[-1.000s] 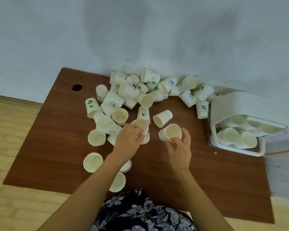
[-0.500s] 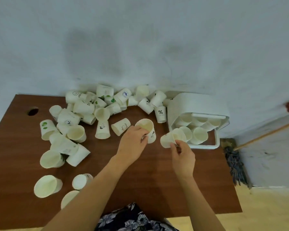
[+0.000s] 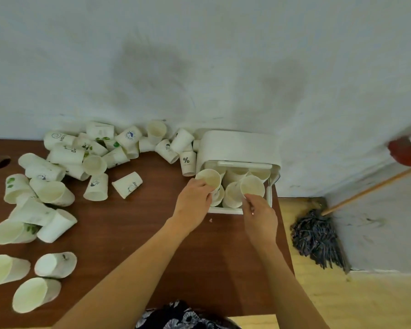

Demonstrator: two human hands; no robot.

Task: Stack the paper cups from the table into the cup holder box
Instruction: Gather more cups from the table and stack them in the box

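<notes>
A white cup holder box [image 3: 240, 144] stands at the table's right rear, its front open and several cups stacked inside. My left hand [image 3: 193, 201] grips a paper cup [image 3: 209, 178] at the box's left front. My right hand [image 3: 259, 211] pinches the rim of another paper cup [image 3: 252, 186], held over the cups in the box's right side. Many loose paper cups [image 3: 96, 160] lie heaped on the brown table [image 3: 152, 222] to the left.
A white wall runs behind the table. A cable hole [image 3: 2, 162] sits at the table's left rear. A mop [image 3: 318, 236] with a wooden handle leans in the corner on the right, beside the table's right edge. More cups [image 3: 55, 264] lie near the front left.
Both hands carried their cups from the middle of the table to the right, into the mouth of the box. My view swung right with them.
</notes>
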